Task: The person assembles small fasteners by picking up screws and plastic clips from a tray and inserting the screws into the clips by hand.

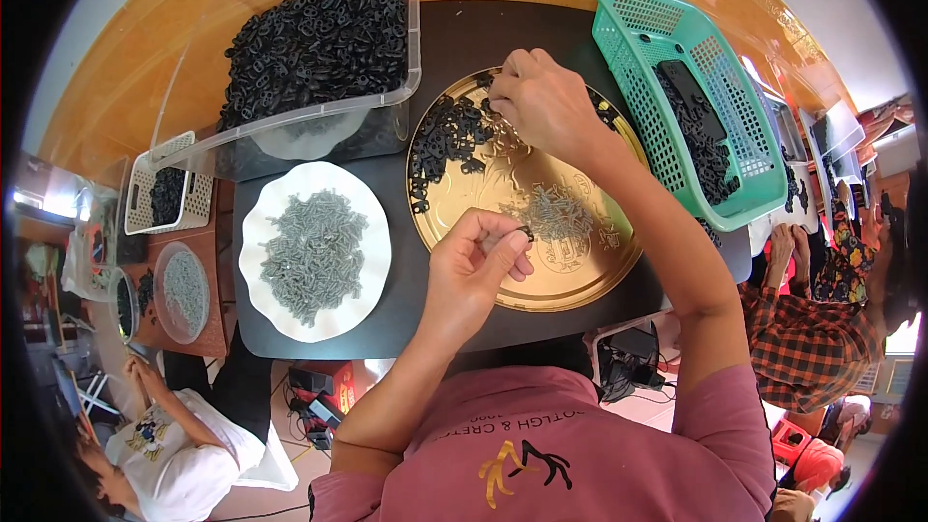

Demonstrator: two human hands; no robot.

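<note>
My left hand (476, 266) is over the near part of a round gold tray (527, 302). Its thumb and forefinger pinch a small black plastic part (525, 232). My right hand (541, 104) reaches to the tray's far side, fingers curled down and pressed together at the black pieces there; what they grip is hidden. Loose black plastic parts (447, 140) cover the tray's left and far side. A heap of grey screws (559, 215) lies on the tray, right of my left hand.
A white scalloped plate (256, 261) of grey screws stands left. Behind it is a clear bin (414, 39) full of black parts. A green basket (764, 198) with black parts stands right. People sit at both sides, one in a checked shirt (822, 348), another in white (179, 445).
</note>
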